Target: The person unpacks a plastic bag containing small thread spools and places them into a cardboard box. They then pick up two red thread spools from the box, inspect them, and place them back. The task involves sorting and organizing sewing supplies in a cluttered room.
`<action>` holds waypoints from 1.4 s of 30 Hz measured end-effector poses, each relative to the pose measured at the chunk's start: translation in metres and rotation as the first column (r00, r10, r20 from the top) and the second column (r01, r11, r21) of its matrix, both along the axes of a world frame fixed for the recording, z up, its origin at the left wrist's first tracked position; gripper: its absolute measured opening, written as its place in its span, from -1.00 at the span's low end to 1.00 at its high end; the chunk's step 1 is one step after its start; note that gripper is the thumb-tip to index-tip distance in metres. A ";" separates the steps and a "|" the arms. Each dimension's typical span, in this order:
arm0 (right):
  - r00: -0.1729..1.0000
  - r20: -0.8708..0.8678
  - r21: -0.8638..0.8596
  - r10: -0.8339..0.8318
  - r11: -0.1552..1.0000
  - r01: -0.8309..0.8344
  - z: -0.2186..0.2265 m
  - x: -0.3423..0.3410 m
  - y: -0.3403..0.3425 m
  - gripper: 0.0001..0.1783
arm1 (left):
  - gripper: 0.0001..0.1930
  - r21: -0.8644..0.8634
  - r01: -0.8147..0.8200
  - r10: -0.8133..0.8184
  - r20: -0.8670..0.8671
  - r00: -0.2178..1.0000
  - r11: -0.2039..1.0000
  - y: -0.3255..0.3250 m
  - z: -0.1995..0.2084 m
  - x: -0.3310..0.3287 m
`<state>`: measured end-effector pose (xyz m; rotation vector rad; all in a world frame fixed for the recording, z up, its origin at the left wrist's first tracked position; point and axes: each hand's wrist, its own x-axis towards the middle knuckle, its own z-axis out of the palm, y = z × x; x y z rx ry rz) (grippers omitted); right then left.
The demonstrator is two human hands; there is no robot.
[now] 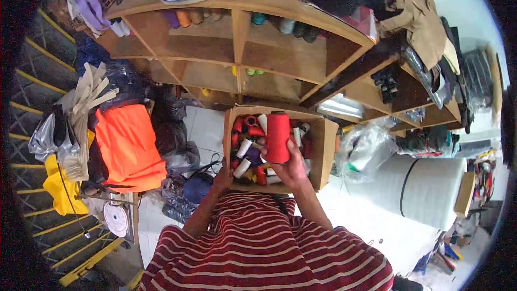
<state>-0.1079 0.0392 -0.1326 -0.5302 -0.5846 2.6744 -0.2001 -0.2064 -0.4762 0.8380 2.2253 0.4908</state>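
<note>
In my right hand (293, 168) is a large cone of red thread (278, 137), held upright over an open cardboard box (324, 151). My fingers wrap round its lower part. My left hand (223, 177) is closed on the left wall of the box near its front corner; some of its fingers are hidden. Inside the box lie several spools, among them a white spool (244, 148), a dark red-and-black spool (251, 122) and purple thread (252, 154). The red cone hides part of the box's contents.
Beyond the box stands a wooden shelf unit (237, 37) with thread cones in its compartments. Orange cloth (129, 148) hangs at the left, above a white reel (117, 220). A big roll of white foam (425, 188) and clear plastic bags (366, 148) lie on the right.
</note>
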 end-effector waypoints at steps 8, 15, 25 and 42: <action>0.997 0.067 0.071 0.026 0.997 -0.031 0.019 0.033 0.004 -0.28 | -0.18 -0.181 -0.021 0.014 -0.039 0.999 0.983 0.012 0.021 -0.004; 0.996 0.090 0.079 0.017 0.997 -0.024 0.014 0.054 0.015 -0.31 | -0.15 0.119 -0.084 0.133 -0.500 0.856 0.989 0.019 0.029 0.012; 0.977 0.211 0.088 0.015 0.996 -0.034 -0.002 0.055 0.023 -0.32 | -0.47 0.264 0.202 -0.134 -0.254 0.958 0.943 0.131 0.090 -0.012; 0.937 0.348 0.241 0.039 0.962 -0.130 -0.018 0.032 0.038 -0.28 | -0.48 -0.251 0.456 -0.519 -0.472 0.712 0.854 0.211 -0.048 -0.055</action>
